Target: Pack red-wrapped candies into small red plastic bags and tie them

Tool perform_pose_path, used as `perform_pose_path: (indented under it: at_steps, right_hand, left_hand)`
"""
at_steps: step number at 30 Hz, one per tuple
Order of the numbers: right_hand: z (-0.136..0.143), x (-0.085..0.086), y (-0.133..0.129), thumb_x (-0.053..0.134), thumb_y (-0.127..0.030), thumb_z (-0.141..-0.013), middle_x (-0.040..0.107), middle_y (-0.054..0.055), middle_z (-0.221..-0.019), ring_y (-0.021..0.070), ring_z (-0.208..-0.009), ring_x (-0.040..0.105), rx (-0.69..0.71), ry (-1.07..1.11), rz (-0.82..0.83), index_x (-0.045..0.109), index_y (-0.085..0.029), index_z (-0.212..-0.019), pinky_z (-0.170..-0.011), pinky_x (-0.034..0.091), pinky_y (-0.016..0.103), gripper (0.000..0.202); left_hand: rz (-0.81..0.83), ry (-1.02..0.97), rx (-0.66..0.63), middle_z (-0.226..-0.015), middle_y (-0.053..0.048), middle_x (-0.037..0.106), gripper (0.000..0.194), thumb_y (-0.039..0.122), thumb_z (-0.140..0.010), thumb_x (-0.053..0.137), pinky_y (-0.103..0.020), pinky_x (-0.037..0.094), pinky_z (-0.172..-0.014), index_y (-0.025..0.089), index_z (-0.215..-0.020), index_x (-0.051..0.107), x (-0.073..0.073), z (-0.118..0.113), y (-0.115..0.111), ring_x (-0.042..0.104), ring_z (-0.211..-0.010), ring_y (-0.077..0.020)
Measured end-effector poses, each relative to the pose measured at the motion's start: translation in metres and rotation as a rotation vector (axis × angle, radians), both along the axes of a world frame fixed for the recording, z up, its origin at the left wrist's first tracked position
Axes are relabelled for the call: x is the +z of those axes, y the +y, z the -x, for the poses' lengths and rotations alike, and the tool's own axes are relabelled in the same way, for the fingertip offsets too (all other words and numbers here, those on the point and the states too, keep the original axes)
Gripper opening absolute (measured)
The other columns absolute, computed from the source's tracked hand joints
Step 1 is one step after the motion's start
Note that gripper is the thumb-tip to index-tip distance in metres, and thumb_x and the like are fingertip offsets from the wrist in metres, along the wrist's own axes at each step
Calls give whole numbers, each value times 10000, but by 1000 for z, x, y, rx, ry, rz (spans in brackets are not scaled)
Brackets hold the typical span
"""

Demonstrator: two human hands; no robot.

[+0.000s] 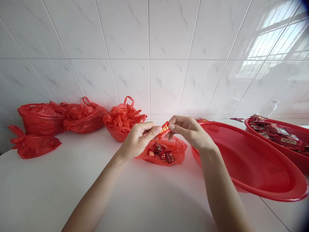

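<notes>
Between my two hands is a small red candy packet (164,130) with yellow lettering. My left hand (141,137) pinches its left end between thumb and fingers. At its right end, the thumb and fingers of my right hand (188,131) are closed on it too. Just below and behind the hands lies an open red plastic bag (180,151) on the white tabletop (135,196). Inside that bag are several dark red wrapped candies (159,148). My wrists and forearms reach in from the bottom of the view.
A red perforated basket (241,154) stands to the right. Beyond it, another red basket (296,129) holds many wrapped packets. Along the tiled wall (169,38) at left sit filled red bags (42,119), a small tied bag (36,145), and a heap of crumpled red bags (122,120).
</notes>
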State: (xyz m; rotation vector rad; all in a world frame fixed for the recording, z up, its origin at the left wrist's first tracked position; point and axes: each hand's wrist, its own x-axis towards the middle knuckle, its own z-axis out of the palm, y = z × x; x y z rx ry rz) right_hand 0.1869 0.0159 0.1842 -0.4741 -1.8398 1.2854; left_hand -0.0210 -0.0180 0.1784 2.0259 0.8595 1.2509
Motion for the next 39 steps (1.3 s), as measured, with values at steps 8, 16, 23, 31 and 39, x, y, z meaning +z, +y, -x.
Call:
perform_pose_path:
  at_steps: [8, 16, 23, 31, 39]
  right_hand:
    - [0, 3, -7, 623, -332, -934, 699, 55, -750, 160, -681, 666, 122, -114, 37, 602, -146, -807, -695, 542, 327, 226]
    - [2, -1, -4, 614, -278, -943, 686, 32, -738, 141, -677, 634, 103, 11, -1, 593, -164, -796, -703, 522, 315, 187]
    - [4, -5, 0, 618, -305, -938, 675, 35, -736, 150, -685, 622, 114, 52, 20, 603, -165, -785, -678, 500, 308, 208]
    - [2, -8, 4, 629, -347, -928, 628, 1, -651, 122, -566, 548, 158, 38, 60, 610, -166, -768, -637, 463, 298, 242]
    - [6, -8, 3, 618, -330, -938, 618, -2, -635, 115, -558, 547, 201, 62, 93, 609, -160, -766, -607, 455, 284, 242]
  left_hand:
    - [59, 36, -77, -622, 28, 357, 404, 393, -957, 533, -264, 280, -556, 167, -630, 463, 6, 7, -2, 337, -589, -104]
    - [117, 13, -151, -717, -22, 542, 340, 393, -972, 508, -282, 405, -671, 157, -751, 614, 7, 4, -6, 476, -690, -135]
    - [153, -57, -208, -749, -33, 593, 333, 355, -982, 506, -270, 435, -705, 140, -756, 623, 3, 3, -4, 524, -728, -130]
    - [137, 11, -183, -674, -13, 506, 382, 395, -978, 494, -271, 412, -646, 147, -700, 577, 5, 4, -5, 482, -661, -126]
    - [164, -56, -203, -659, -11, 510, 386, 389, -966, 520, -274, 422, -645, 151, -665, 562, 2, 5, -1, 472, -646, -122]
